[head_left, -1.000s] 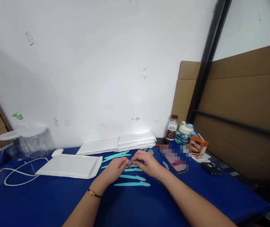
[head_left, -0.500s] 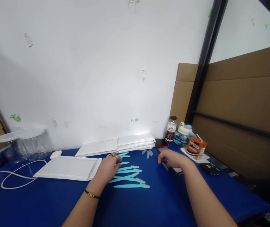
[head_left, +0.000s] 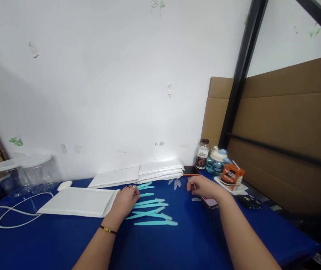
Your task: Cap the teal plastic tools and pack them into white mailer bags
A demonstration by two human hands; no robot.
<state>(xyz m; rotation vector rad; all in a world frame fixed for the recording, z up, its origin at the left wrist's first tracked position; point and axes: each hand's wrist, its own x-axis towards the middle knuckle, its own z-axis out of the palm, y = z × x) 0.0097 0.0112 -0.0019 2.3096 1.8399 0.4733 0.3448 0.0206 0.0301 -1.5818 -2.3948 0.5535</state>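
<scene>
My left hand (head_left: 128, 198) is closed, fingers curled together beside the handle ends of several turquoise eyebrow razors (head_left: 156, 222) on the blue table. One razor (head_left: 147, 194) extends from beside its fingertips; whether they grip anything is hidden. On the other side, my right hand (head_left: 202, 186) hovers with bent fingers slightly apart and nothing visible in them. Just below it lies a small translucent blade cover (head_left: 196, 199). More such covers (head_left: 175, 183) lie in a loose group farther back. A phone (head_left: 210, 203) is partly hidden under my right hand.
White padded envelopes (head_left: 160, 168) are stacked along the wall, with another envelope (head_left: 77, 201) at left. Clear tubs (head_left: 40, 174) and a white cable (head_left: 19, 208) are far left. A bottle (head_left: 202, 154), a blue jug (head_left: 216, 164) and an orange drink carton (head_left: 232, 177) stand right.
My left hand has drawn slightly left, showing more of the razor handles. The blade cover that was tilted by my right fingertips now lies flat on the table, apart from them.
</scene>
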